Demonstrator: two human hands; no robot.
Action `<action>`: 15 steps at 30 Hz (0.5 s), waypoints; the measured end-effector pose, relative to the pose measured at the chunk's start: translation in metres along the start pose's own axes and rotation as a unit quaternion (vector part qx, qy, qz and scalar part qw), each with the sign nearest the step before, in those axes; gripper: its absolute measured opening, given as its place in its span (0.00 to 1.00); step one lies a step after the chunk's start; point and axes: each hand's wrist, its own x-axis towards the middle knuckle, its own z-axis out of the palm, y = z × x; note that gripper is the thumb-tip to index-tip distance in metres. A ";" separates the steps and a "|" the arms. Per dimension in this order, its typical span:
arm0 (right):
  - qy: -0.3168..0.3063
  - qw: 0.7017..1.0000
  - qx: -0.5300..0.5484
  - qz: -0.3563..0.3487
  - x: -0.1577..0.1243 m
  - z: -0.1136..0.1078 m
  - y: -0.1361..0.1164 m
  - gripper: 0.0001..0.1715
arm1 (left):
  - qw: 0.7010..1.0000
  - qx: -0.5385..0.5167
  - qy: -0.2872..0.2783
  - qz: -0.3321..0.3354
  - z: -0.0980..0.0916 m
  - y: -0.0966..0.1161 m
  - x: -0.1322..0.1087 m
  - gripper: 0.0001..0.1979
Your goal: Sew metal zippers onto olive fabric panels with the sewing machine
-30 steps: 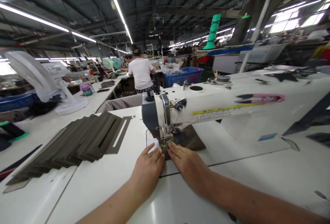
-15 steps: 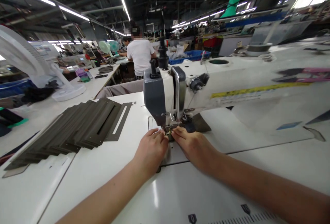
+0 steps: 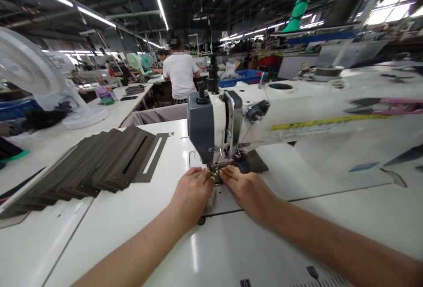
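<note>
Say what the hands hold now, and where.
The left hand and right hand pinch with their fingers a glinting dark fabric piece at the presser foot of the white sewing machine; the exact spot is too small to tell.

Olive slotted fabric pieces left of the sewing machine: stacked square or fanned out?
Fanned out: the dark olive slotted fabric pieces overlap in a staggered row on the white table.

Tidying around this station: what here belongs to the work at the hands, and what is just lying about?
Work: left hand, right hand, sewing machine, fanned stack of dark fabric pieces.
Lying about: pink-handled thread snips on the machine arm, white desk fan, blue crate.
</note>
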 end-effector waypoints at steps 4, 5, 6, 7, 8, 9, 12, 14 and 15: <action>0.006 1.000 -0.001 -0.014 0.000 0.000 0.000 0.15 | 1.000 0.007 -0.004 0.022 0.000 -0.001 0.000 0.11; 0.012 1.000 -0.001 -0.019 0.000 0.000 -0.001 0.15 | 1.000 0.009 -0.008 0.027 -0.001 -0.001 0.000 0.10; 0.019 1.000 0.000 -0.021 0.001 0.001 -0.002 0.16 | 0.999 0.009 -0.011 0.030 -0.001 -0.001 0.001 0.10; 0.024 0.999 0.003 -0.021 0.001 0.001 -0.003 0.16 | 0.999 0.008 -0.016 0.030 -0.001 -0.001 0.001 0.09; 0.027 0.999 0.006 -0.019 0.002 0.001 -0.004 0.16 | 0.999 0.006 -0.018 0.028 -0.001 -0.001 0.001 0.08; 0.027 0.999 0.011 -0.016 0.003 0.001 -0.004 0.16 | 0.999 0.003 -0.021 0.025 0.000 -0.001 0.001 0.08; 0.001 0.999 0.049 -0.014 0.003 -0.006 0.001 0.16 | 1.000 -0.009 -0.012 0.011 0.002 -0.005 -0.001 0.07; -0.028 0.997 0.072 -0.019 0.000 -0.015 0.013 0.13 | 1.000 -0.012 0.000 0.000 0.001 -0.007 -0.003 0.06; -0.042 0.997 0.063 -0.012 -0.003 -0.021 0.020 0.12 | 1.000 -0.010 0.006 -0.003 -0.001 -0.006 -0.005 0.06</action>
